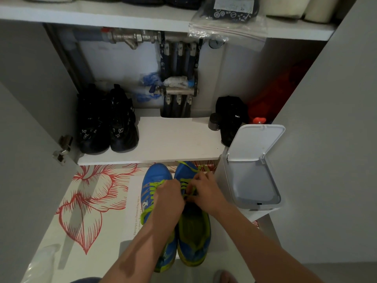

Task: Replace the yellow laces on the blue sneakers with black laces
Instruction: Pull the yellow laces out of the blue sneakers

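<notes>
Reaching in from the bottom edge, two bare forearms meet over a pair of blue sneakers [155,174] that stand side by side, toes pointing away, on a mat printed with red flowers [87,201]. The left hand [169,194] lies across the gap between the two shoes with its fingers curled down at the lacing; what it holds, if anything, is hidden under the knuckles, so I cannot tell. The right hand [206,190] pinches the yellow laces [184,183] of the shoe on the right, a loop showing between its fingertips and a loose end trailing over the toe. Both shoes are laced in yellow (the one on the left fully, from what shows beside the wrist).

Just beside the shoes on the right stands a white bin [253,180] with its hinged lid tipped up and open. Beyond the mat is the bottom shelf [173,137] of an open cupboard: a pair of black sneakers [106,127] on the left, a black pouch [231,117] and a small dark jar [214,121] on the right, something red [271,99] behind them. A pipe manifold [177,90] runs down the back wall. Farthest off, a clear zip bag [228,23] overhangs the upper shelf [102,17].
</notes>
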Demonstrator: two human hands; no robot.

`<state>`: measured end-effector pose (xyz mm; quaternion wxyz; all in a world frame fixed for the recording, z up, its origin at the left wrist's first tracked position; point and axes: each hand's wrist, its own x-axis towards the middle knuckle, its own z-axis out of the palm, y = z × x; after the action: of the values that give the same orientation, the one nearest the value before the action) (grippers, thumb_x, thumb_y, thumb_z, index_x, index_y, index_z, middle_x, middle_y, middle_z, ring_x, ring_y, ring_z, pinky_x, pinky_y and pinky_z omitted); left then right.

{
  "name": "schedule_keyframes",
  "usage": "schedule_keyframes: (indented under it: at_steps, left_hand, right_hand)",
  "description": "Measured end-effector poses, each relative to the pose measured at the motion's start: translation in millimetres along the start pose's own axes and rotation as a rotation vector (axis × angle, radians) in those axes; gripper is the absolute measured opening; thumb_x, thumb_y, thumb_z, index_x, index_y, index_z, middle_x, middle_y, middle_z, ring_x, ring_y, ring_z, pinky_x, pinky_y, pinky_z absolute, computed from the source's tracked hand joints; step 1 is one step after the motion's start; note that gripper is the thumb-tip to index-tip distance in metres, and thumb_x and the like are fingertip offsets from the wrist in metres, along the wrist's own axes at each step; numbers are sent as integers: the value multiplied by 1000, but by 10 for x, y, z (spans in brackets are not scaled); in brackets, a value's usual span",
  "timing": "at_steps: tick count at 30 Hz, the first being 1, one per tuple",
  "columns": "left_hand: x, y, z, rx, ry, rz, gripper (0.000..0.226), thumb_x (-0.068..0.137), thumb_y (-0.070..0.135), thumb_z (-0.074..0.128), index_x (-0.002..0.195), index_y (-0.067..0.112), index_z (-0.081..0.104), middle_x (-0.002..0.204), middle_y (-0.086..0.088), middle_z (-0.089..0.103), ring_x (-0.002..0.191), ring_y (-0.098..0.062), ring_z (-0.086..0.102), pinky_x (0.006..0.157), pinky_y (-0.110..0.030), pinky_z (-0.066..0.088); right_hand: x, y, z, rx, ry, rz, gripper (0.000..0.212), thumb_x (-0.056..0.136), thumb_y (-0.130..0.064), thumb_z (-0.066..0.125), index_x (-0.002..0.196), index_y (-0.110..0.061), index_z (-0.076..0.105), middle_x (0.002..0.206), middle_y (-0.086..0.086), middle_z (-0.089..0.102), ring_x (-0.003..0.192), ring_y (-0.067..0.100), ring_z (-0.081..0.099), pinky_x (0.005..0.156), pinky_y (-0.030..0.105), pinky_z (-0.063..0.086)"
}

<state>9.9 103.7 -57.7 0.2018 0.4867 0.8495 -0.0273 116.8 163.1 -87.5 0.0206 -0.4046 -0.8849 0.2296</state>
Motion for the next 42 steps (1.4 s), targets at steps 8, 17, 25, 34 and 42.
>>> schedule_keyframes:
  at_steps: [8, 17, 25, 34, 42]
  left_hand:
    - [-32, -61, -11, -101, -41, 1, 28, 87, 27, 61, 109, 10, 62, 109, -9, 65, 100, -21, 64, 80, -26, 49]
    - [-75, -171, -12, -350, -63, 43, 24, 83, 25, 66, 92, 3, 67, 92, -14, 69, 84, -26, 68, 78, -34, 55]
    - [-110, -206, 27, -478, -11, 61, 21, 82, 23, 68, 85, 3, 70, 68, -4, 61, 63, -15, 56, 70, -30, 52]
    - [-163, -235, 31, -568, -2, 78, 15, 82, 23, 70, 88, 8, 73, 81, -12, 72, 69, -22, 66, 74, -33, 56]
    - [-168, -249, 48, -492, 47, 95, 16, 83, 22, 67, 87, 7, 71, 82, -7, 69, 65, -17, 59, 74, -33, 55]
  right_hand:
    - [-5, -17, 62, -64, 50, -4, 17, 87, -27, 60, 99, -18, 68, 122, 5, 48, 126, 27, 29, 104, 34, 30]
    - [113, 265, -211, 420, 387, 362, 19, 87, -8, 56, 103, -14, 64, 106, 4, 59, 98, 13, 37, 84, 23, 23]
    - [-4, -2, -6, 0, 163, -115, 36, 79, -17, 68, 113, -17, 57, 129, 6, 40, 120, 26, 30, 99, 33, 28]
    - [26, -9, 122, -198, 307, -140, 22, 59, -18, 81, 71, -16, 63, 88, 6, 60, 92, 23, 45, 70, 37, 52]
    - [107, 141, -143, -39, 521, 246, 6, 83, -7, 59, 87, -3, 63, 91, 16, 62, 95, 33, 51, 79, 40, 44]
